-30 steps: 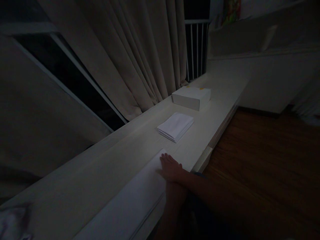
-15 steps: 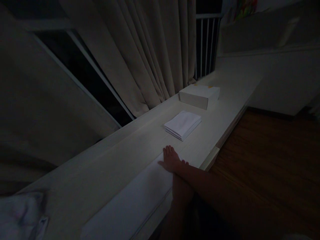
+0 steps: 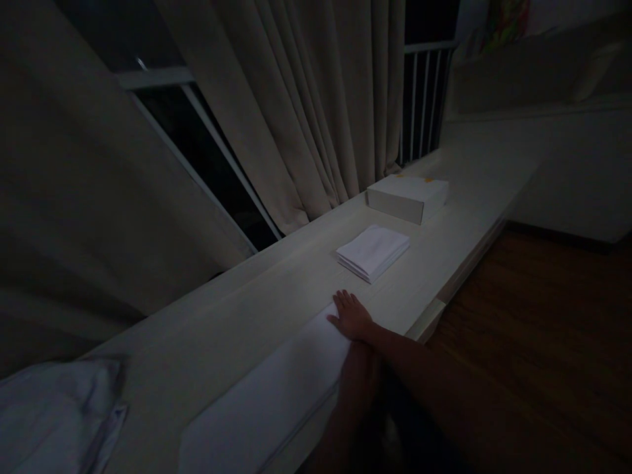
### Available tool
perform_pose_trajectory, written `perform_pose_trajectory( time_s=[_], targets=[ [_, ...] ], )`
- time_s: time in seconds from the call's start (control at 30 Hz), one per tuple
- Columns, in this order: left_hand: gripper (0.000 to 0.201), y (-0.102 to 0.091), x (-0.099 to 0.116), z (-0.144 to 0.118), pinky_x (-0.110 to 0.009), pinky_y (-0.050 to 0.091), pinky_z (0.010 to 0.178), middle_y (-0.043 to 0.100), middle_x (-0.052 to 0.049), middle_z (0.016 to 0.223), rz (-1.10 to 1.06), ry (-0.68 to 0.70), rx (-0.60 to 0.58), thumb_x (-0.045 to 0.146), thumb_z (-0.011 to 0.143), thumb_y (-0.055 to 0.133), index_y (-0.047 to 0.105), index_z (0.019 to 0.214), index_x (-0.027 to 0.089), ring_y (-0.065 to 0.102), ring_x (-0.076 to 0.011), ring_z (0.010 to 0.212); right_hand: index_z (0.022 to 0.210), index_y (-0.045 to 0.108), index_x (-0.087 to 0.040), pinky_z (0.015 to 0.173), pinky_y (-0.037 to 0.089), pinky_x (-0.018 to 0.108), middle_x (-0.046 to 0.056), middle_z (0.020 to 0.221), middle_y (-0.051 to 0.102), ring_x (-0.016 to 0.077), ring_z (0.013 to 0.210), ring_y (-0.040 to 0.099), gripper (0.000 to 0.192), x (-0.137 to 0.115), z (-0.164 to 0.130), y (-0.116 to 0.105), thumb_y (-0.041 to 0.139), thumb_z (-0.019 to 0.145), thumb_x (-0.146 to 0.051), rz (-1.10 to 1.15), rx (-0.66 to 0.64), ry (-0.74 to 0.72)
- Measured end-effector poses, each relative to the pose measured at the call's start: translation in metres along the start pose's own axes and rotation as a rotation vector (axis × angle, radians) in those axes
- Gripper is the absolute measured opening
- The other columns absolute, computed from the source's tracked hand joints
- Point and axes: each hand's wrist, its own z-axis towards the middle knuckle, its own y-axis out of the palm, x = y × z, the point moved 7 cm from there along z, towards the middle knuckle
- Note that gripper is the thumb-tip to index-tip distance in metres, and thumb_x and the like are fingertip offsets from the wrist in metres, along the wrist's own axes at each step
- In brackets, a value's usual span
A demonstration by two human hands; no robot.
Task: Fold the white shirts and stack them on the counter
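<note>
A long white folded cloth lies flat along the front of the white counter. My right hand rests palm down on its far end, fingers extended and thumb out to the left. My left hand is below the right wrist, by the cloth's front edge; the right forearm crosses just above it. Its fingers are dark and mostly hidden, so their grip does not show. Just beyond my right hand sits a neat stack of folded white cloth.
A white box with orange marks stands farther along the counter. Crumpled white cloth lies at the near left. Beige curtains hang along the window side. Dark wooden floor lies to the right. The room is dim.
The view has shifted slightly left, so everything appears farther right. My left hand has drawn back toward me from beside the right hand. My right hand stays flat on the cloth.
</note>
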Motion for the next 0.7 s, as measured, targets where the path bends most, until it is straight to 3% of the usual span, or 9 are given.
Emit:
perform_pose_trajectory(
  time_s=[0.1, 0.2, 0.3, 0.5, 0.57, 0.7],
  targets=[
    [0.043, -0.035, -0.054, -0.022, -0.044, 0.038, 0.111, 0.061, -0.008, 0.132, 0.115, -0.166, 0.09, 0.035, 0.095, 0.032, 0.059, 0.125, 0.02, 0.051, -0.0209, 0.127, 0.15, 0.026, -0.008, 0.117, 0.006, 0.045, 0.014, 0.157, 0.02, 0.0268, 0.146, 0.008, 0.072, -0.002, -0.003, -0.005, 0.017, 0.098, -0.057, -0.012, 0.03, -0.005],
    [0.059, -0.066, -0.11, -0.046, -0.053, 0.029, 0.113, 0.038, -0.014, 0.151, 0.332, -0.353, 0.089, 0.047, 0.093, 0.035, 0.041, 0.142, 0.015, 0.028, -0.03, 0.142, 0.151, 0.025, -0.009, 0.117, 0.003, 0.046, 0.014, 0.157, 0.019, 0.0271, 0.146, 0.006, 0.072, -0.001, -0.004, -0.005, 0.02, 0.098, -0.057, -0.014, 0.006, 0.007],
    [0.064, -0.071, -0.142, -0.066, -0.059, 0.024, 0.112, 0.02, -0.012, 0.158, 0.476, -0.433, -0.029, 0.053, 0.093, 0.031, 0.027, 0.149, 0.022, 0.014, -0.0342, 0.146, 0.151, 0.025, -0.009, 0.117, 0.002, 0.046, 0.014, 0.157, 0.02, 0.0272, 0.146, 0.007, 0.073, 0.0, -0.004, -0.003, 0.02, 0.097, -0.058, -0.004, -0.017, 0.006],
    [0.065, -0.059, -0.14, -0.077, -0.057, 0.021, 0.113, 0.011, -0.01, 0.16, 0.559, -0.442, -0.042, 0.055, 0.094, 0.024, 0.019, 0.151, 0.026, 0.011, -0.0329, 0.147, 0.15, 0.027, -0.009, 0.117, 0.007, 0.045, 0.015, 0.157, 0.021, 0.029, 0.146, 0.01, 0.073, 0.0, 0.003, -0.009, 0.029, 0.096, -0.059, 0.026, -0.05, -0.005],
    [0.066, -0.058, -0.137, -0.075, -0.057, 0.02, 0.113, 0.012, -0.011, 0.16, 0.561, -0.458, -0.043, 0.056, 0.093, 0.023, 0.02, 0.151, 0.025, 0.011, -0.0336, 0.147, 0.148, 0.029, -0.009, 0.115, 0.014, 0.046, 0.018, 0.156, 0.023, 0.0315, 0.144, 0.017, 0.073, 0.008, 0.007, -0.017, 0.041, 0.094, -0.055, 0.039, -0.048, 0.098],
    [0.07, -0.057, -0.138, -0.07, -0.058, 0.019, 0.113, 0.013, -0.012, 0.16, 0.521, -0.486, -0.052, 0.06, 0.091, 0.024, 0.02, 0.151, 0.024, 0.011, -0.0343, 0.146, 0.138, 0.04, -0.008, 0.102, 0.035, 0.047, 0.026, 0.141, 0.044, 0.0357, 0.13, 0.042, 0.068, 0.04, 0.005, -0.036, 0.057, 0.086, -0.047, 0.152, -0.089, 0.474]
  ],
)
